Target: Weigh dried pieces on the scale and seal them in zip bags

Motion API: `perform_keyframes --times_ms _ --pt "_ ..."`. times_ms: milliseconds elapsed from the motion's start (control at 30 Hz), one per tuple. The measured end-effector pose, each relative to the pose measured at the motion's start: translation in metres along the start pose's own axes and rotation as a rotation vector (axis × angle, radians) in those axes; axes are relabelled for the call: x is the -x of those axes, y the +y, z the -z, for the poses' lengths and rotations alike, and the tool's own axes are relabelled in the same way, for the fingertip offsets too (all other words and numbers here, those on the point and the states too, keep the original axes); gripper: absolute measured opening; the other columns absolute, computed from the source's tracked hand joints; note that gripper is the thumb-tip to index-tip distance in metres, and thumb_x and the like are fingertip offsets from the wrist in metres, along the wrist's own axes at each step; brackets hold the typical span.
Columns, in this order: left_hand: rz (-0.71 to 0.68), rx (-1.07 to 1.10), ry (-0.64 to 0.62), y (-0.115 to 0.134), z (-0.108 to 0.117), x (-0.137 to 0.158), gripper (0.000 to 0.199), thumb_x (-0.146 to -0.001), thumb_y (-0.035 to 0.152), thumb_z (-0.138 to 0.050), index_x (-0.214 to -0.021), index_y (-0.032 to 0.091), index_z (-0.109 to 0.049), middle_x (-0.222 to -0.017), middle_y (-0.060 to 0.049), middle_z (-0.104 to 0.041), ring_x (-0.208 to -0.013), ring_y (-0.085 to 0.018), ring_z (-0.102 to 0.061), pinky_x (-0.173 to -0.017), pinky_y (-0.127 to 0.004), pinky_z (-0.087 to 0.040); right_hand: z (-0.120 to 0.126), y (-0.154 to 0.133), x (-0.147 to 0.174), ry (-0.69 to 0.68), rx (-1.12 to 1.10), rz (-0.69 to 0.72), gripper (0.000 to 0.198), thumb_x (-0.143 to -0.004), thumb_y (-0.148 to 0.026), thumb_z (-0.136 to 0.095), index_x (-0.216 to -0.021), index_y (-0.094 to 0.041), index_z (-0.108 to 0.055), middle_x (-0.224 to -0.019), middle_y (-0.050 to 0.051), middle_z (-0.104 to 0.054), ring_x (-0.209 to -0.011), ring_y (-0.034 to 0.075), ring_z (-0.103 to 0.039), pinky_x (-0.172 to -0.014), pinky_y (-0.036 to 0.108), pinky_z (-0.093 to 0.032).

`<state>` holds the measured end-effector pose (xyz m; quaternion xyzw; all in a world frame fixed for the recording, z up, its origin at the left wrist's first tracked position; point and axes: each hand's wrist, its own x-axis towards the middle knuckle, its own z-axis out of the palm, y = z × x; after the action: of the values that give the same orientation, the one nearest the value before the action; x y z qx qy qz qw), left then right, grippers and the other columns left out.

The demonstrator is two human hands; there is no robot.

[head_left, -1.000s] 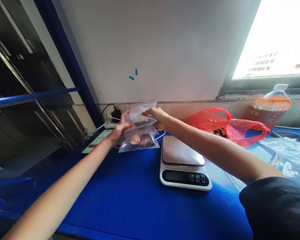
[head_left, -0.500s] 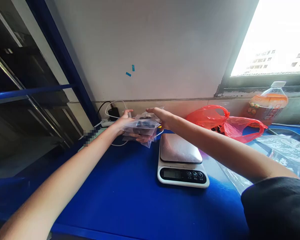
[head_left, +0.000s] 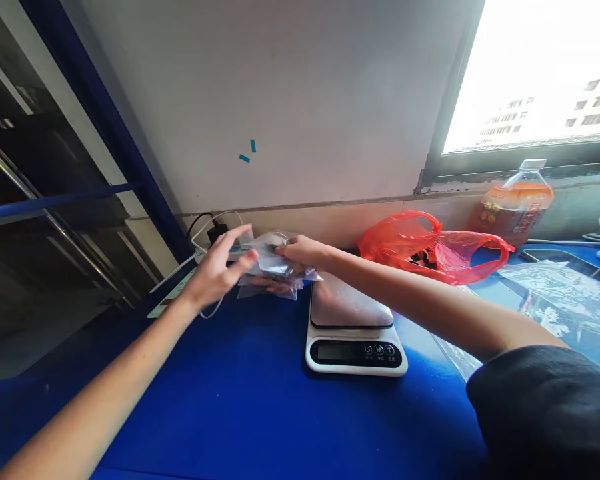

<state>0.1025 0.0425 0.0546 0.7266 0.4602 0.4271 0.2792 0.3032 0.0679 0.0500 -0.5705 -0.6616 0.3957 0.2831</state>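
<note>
Clear plastic bags [head_left: 270, 263] with dark and reddish contents lie in a pile at the back of the blue table, behind and left of the scale. My right hand [head_left: 300, 252] reaches in from the right, its fingers closed on the top plastic bag. Just left of the pile is my left hand [head_left: 225, 270], fingers and thumb spread, holding nothing. A white kitchen scale [head_left: 353, 307] with a metal plate stands below my right forearm. Its display looks dark, and nothing rests on the plate.
Red plastic bags [head_left: 430, 250] with something dark inside sit along the wall at right. Behind them stands a bottle of orange drink [head_left: 517, 203]. Flat clear plastic sheets [head_left: 563, 300] lie at the right. A black adapter [head_left: 217, 233] with white cables is behind my left hand.
My left hand has come off the bags and moved left, opening. My right hand has closed on the top bag. The view has shifted slightly to the right.
</note>
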Motion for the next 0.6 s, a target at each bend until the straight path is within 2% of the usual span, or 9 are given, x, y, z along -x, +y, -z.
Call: perform_keyframes --times_ms 33,67,167,233,333,433,533,567,600 --pt "-0.101 -0.102 -0.013 0.001 -0.003 0.008 0.071 -0.069 0.055 -0.078 -0.133 0.031 -0.059 -0.158 -0.002 -0.037 -0.149 -0.035 -0.02 -0.123 -0.051 -0.014 -0.003 0.001 0.001 -0.005 0.06 0.04 0.031 -0.098 -0.04 -0.055 -0.117 -0.017 -0.062 -0.097 0.005 -0.069 -0.074 0.015 -0.066 -0.068 0.032 -0.057" --pt "-0.219 -0.278 -0.064 0.0 -0.006 0.014 0.067 -0.07 0.055 -0.077 -0.13 0.03 -0.061 -0.158 -0.003 -0.038 -0.15 -0.035 -0.019 -0.124 -0.052 -0.012 -0.006 0.002 0.002 -0.004 0.128 0.081 0.033 -0.098 -0.041 -0.054 -0.121 -0.019 -0.061 -0.095 0.006 -0.071 -0.07 0.016 -0.067 -0.067 0.033 -0.056" --pt "-0.366 -0.59 -0.25 -0.011 -0.005 0.019 0.049 -0.082 0.054 -0.063 -0.123 0.029 -0.066 -0.152 -0.005 -0.047 -0.143 -0.033 -0.036 -0.121 -0.052 -0.024 -0.017 -0.001 0.006 0.03 0.309 0.174 0.036 -0.098 -0.041 -0.047 -0.127 -0.023 -0.06 -0.096 0.008 -0.074 -0.071 0.021 -0.07 -0.07 0.035 -0.055" --pt "-0.339 -0.613 -0.289 -0.021 0.006 0.015 0.044 -0.083 0.054 -0.059 -0.119 0.029 -0.069 -0.154 -0.004 -0.043 -0.14 -0.032 -0.041 -0.118 -0.05 -0.031 -0.019 -0.006 0.008 0.076 0.406 0.217 0.033 -0.098 -0.038 -0.047 -0.121 -0.022 -0.064 -0.101 0.01 -0.075 -0.084 0.024 -0.071 -0.077 0.035 -0.054" --pt "-0.291 -0.64 -0.232 -0.029 0.031 0.011 0.043 -0.083 0.055 -0.057 -0.113 0.028 -0.072 -0.16 -0.005 -0.034 -0.142 -0.037 -0.038 -0.116 -0.054 -0.034 -0.008 -0.015 0.009 0.176 0.515 0.245 0.028 -0.095 -0.029 -0.049 -0.113 -0.019 -0.069 -0.114 0.014 -0.072 -0.102 0.029 -0.068 -0.085 0.037 -0.051" --pt "-0.26 -0.665 -0.115 -0.022 0.043 0.014 0.047 -0.091 0.054 -0.044 -0.113 0.024 -0.073 -0.15 -0.01 -0.047 -0.136 -0.035 -0.047 -0.114 -0.054 -0.037 0.017 -0.016 0.013 0.303 0.579 0.221 0.038 -0.1 -0.028 -0.035 -0.118 -0.016 -0.066 -0.124 0.02 -0.066 -0.109 0.033 -0.065 -0.086 0.043 -0.05" --pt "-0.31 -0.68 0.018 -0.004 0.019 0.024 0.048 -0.097 0.048 -0.037 -0.124 0.022 -0.067 -0.14 -0.011 -0.058 -0.138 -0.031 -0.044 -0.118 -0.051 -0.029 0.032 -0.007 0.025 0.334 0.645 0.201 0.046 -0.101 -0.031 -0.029 -0.115 -0.011 -0.068 -0.12 0.024 -0.067 -0.108 0.036 -0.065 -0.084 0.046 -0.049" --pt "-0.376 -0.717 0.013 0.001 0.003 0.029 0.046 -0.096 0.047 -0.041 -0.126 0.022 -0.066 -0.139 -0.01 -0.059 -0.139 -0.032 -0.042 -0.119 -0.051 -0.028 0.033 -0.003 0.03 0.309 0.674 0.205 0.045 -0.101 -0.032 -0.031 -0.11 -0.011 -0.07 -0.117 0.024 -0.068 -0.106 0.037 -0.066 -0.083 0.046 -0.049" --pt "-0.424 -0.765 -0.055 0.005 -0.013 0.033 0.045 -0.094 0.048 -0.046 -0.127 0.024 -0.066 -0.141 -0.01 -0.058 -0.14 -0.034 -0.04 -0.119 -0.053 -0.026 0.031 0.0 0.035 0.269 0.705 0.214 0.042 -0.099 -0.032 -0.036 -0.105 -0.012 -0.072 -0.113 0.023 -0.07 -0.102 0.036 -0.067 -0.082 0.045 -0.049"
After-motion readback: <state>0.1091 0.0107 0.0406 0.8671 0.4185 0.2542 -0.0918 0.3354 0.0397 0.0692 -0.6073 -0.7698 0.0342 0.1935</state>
